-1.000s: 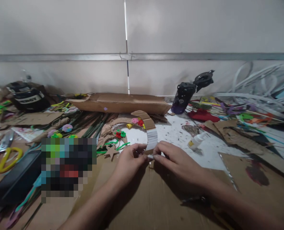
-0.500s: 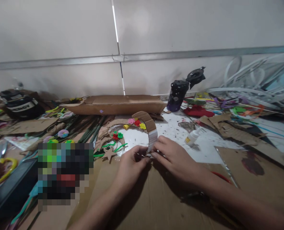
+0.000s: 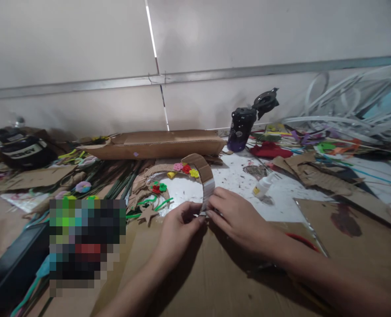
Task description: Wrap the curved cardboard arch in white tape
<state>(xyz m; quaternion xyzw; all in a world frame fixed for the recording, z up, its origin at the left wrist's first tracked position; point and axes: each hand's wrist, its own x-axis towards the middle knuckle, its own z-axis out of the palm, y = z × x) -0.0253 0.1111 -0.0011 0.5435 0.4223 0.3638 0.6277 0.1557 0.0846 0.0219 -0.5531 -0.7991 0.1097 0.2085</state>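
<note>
The left hand point(image 3: 178, 233) and right hand point(image 3: 238, 215) meet just below the middle of the frame, both grips clamped together on the lower end of a curved cardboard strip point(image 3: 199, 169). Each hand pinches it from its own side, the fingertips almost touching. The strip stands on its edge and arcs toward the upper left, brown and ridged at the top, with a white covering point(image 3: 208, 189) on its lower stretch. It runs along the right side of a round cardboard wreath point(image 3: 149, 185) set with small foam flowers point(image 3: 182, 167) in pink, red and yellow, and a cardboard star point(image 3: 147, 215) lies at the wreath's lower left.

The table point(image 3: 202, 281) is spread with cardboard sheets and a speckled white paper point(image 3: 235, 176), and a small glue bottle point(image 3: 263, 186) lies on that paper, right of the strip. Behind them sit a long cardboard tray point(image 3: 152, 147) and a dark water bottle point(image 3: 241, 128) with its lid flipped open — a blurred patch point(image 3: 86, 242) hides part of the lower left. White cables point(image 3: 347, 105) pile against a pale wall point(image 3: 66, 48) at the upper right.
</note>
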